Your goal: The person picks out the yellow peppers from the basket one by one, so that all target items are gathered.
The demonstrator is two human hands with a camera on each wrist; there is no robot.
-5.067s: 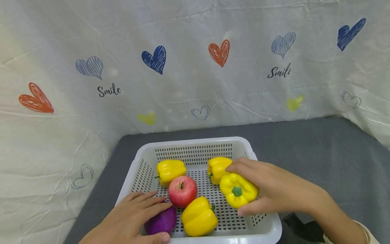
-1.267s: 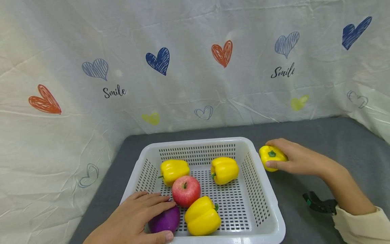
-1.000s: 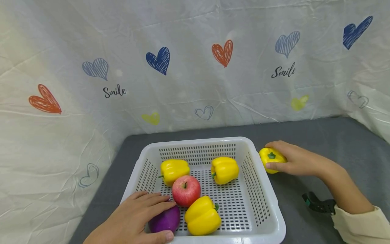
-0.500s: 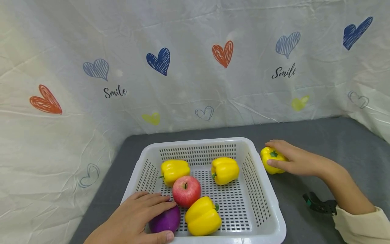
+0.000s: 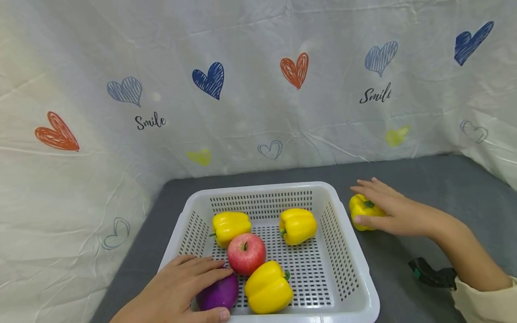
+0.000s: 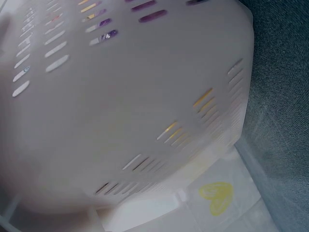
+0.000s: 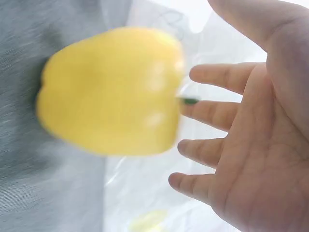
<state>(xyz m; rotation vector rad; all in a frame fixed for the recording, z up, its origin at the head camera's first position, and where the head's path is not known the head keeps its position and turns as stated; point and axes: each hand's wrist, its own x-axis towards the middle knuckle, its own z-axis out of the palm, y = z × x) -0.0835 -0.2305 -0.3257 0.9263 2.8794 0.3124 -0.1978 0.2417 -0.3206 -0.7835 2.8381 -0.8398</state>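
Observation:
In the head view, a yellow bell pepper (image 5: 361,211) rests on the grey cloth just right of the basket. My right hand (image 5: 392,208) hovers over it with fingers spread. The right wrist view shows the same pepper (image 7: 111,92) apart from the palm, its green stem near the fingers. My left hand (image 5: 177,287) lies over the basket's near-left corner, fingers extended over a smooth purple vegetable (image 5: 220,291) that it partly hides. Inside the white basket (image 5: 365,287) are also a red apple (image 5: 246,254) and yellow peppers at the front (image 5: 268,287), back left (image 5: 230,226) and back right (image 5: 298,226).
Grey cloth (image 5: 424,184) covers the table around the basket. A pale curtain (image 5: 242,121) with printed hearts hangs behind and at the left. A black strap-like device (image 5: 432,273) sits at the right wrist. The left wrist view shows mostly the basket's slotted outer wall (image 6: 120,111).
My right hand has carried a yellow pepper out of the basket to the cloth on the right and let go, its fingers now spreading and lifting. The left hand has stayed in place.

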